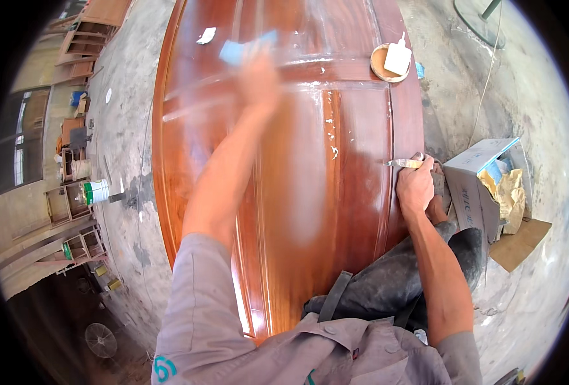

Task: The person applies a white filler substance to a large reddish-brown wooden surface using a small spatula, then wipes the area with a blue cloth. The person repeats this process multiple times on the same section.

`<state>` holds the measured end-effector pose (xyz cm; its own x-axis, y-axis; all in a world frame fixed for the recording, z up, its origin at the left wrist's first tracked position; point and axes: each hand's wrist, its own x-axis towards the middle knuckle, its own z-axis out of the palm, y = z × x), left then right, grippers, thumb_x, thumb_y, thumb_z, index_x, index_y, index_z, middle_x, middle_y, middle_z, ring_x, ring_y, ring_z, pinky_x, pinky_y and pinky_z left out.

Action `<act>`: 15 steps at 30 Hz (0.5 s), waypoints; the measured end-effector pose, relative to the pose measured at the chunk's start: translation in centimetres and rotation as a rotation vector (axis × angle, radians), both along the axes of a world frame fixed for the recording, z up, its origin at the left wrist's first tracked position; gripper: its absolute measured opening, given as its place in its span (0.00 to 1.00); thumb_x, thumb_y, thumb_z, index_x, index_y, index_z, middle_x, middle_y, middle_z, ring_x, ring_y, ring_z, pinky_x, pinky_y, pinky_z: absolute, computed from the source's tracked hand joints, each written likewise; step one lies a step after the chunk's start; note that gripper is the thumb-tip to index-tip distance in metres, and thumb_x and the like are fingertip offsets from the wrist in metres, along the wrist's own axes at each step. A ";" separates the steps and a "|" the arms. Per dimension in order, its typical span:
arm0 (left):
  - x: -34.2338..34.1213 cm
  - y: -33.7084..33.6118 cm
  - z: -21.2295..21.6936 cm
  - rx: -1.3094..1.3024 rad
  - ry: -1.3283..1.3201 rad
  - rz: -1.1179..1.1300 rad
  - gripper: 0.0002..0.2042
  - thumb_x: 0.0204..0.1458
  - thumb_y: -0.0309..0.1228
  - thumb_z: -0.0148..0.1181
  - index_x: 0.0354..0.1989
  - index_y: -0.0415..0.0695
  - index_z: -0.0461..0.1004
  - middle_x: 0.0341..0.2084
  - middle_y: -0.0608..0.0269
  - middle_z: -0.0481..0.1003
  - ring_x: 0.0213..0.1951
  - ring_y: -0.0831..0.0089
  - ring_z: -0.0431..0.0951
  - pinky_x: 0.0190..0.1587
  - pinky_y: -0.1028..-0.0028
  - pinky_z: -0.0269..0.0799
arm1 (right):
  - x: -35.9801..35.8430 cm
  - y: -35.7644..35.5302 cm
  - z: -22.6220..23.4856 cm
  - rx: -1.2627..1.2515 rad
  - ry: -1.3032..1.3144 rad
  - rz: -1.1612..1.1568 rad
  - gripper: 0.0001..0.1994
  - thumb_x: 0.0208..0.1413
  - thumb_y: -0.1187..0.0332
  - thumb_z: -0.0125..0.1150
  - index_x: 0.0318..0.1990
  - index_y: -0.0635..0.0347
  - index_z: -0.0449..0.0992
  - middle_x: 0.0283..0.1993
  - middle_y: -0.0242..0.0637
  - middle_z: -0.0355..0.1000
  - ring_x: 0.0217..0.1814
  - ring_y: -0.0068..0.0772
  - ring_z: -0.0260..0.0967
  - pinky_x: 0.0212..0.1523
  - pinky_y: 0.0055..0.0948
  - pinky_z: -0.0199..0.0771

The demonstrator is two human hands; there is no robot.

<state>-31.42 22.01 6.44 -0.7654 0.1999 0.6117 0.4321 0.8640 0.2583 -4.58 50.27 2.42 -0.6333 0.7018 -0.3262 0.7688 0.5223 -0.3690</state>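
A glossy reddish-brown panelled wooden door [297,192] lies before me, with white flecks along its mouldings. My left hand [259,74], smeared by motion, presses a light blue sheet [232,53] to the door's far part. Whether that sheet is paper or cloth I cannot tell. At the door's right edge my right hand [416,186] is closed around a small pale-handled tool [405,163], its thin tip pointing left over the wood. Beyond it, a white squeeze bottle [397,59] lies tilted in a shallow round dish [378,62] on the door.
A white scrap [205,35] lies at the door's far left. My bent leg [380,276] in dark trousers rests at the near right. An opened cardboard box [480,186] with crumpled brown paper [507,196] stands right of the door. A white bucket [96,191] and wooden frames line the left.
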 end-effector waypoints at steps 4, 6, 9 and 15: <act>-4.0 -1.8 -4.7 -0.006 -0.061 0.243 0.22 0.70 0.34 0.53 0.69 0.39 0.70 0.71 0.41 0.65 0.75 0.42 0.58 0.74 0.48 0.58 | -0.1 -0.9 0.3 0.001 0.041 0.009 0.20 0.75 0.51 0.41 0.57 0.59 0.66 0.40 0.65 0.80 0.45 0.74 0.77 0.47 0.65 0.73; -3.7 2.0 -7.1 0.029 -0.192 0.330 0.28 0.71 0.36 0.48 0.76 0.38 0.58 0.78 0.39 0.51 0.80 0.45 0.45 0.77 0.47 0.51 | 0.5 -0.7 0.4 0.012 0.030 0.002 0.20 0.75 0.51 0.41 0.57 0.58 0.67 0.40 0.65 0.80 0.45 0.74 0.77 0.47 0.65 0.73; -1.7 7.9 -7.6 0.002 -0.342 0.268 0.30 0.70 0.34 0.48 0.79 0.41 0.55 0.80 0.40 0.46 0.81 0.45 0.40 0.80 0.49 0.42 | -0.8 0.4 0.0 0.043 0.021 -0.021 0.20 0.75 0.51 0.41 0.58 0.58 0.67 0.42 0.64 0.80 0.46 0.74 0.77 0.48 0.65 0.72; 0.7 8.4 -7.1 -0.022 -0.264 0.113 0.31 0.68 0.33 0.51 0.79 0.41 0.56 0.79 0.39 0.47 0.81 0.45 0.40 0.80 0.49 0.43 | -0.2 -1.0 0.1 0.036 0.002 0.003 0.19 0.76 0.51 0.40 0.57 0.57 0.67 0.44 0.64 0.80 0.48 0.73 0.76 0.50 0.64 0.72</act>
